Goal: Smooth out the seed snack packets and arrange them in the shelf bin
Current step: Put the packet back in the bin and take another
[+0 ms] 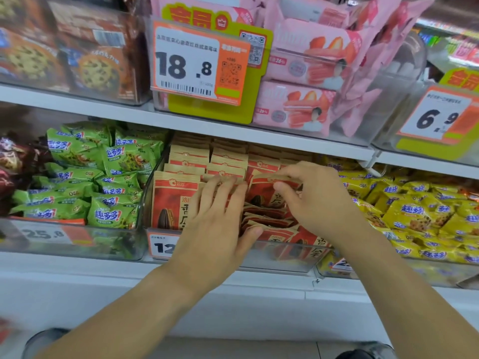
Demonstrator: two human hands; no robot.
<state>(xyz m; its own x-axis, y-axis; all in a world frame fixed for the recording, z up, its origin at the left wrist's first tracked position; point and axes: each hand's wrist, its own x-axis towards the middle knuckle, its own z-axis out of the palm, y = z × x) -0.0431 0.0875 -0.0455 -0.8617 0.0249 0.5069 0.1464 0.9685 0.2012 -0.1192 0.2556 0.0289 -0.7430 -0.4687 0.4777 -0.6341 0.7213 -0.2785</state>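
Red and tan seed snack packets (pixel 173 200) stand in rows inside a clear shelf bin (pixel 274 257) on the middle shelf. My left hand (pixel 220 221) lies flat with fingers spread against the upright front packets, thumb hooked on loose packets lying in the bin's middle. My right hand (pixel 313 200) pinches the top edge of one seed packet (pixel 264 189) and holds it upright. Several crumpled packets (pixel 269 218) lie flat between my hands. Tidy rows of packets (pixel 207 158) fill the back of the bin.
Green cookie packets (pixel 103 177) fill the bin to the left, yellow ones (pixel 420 211) the bin to the right. Pink strawberry biscuit packs (pixel 305 73) and price tags (pixel 189 63) hang over from the shelf above. A white shelf edge (pixel 233 283) runs below.
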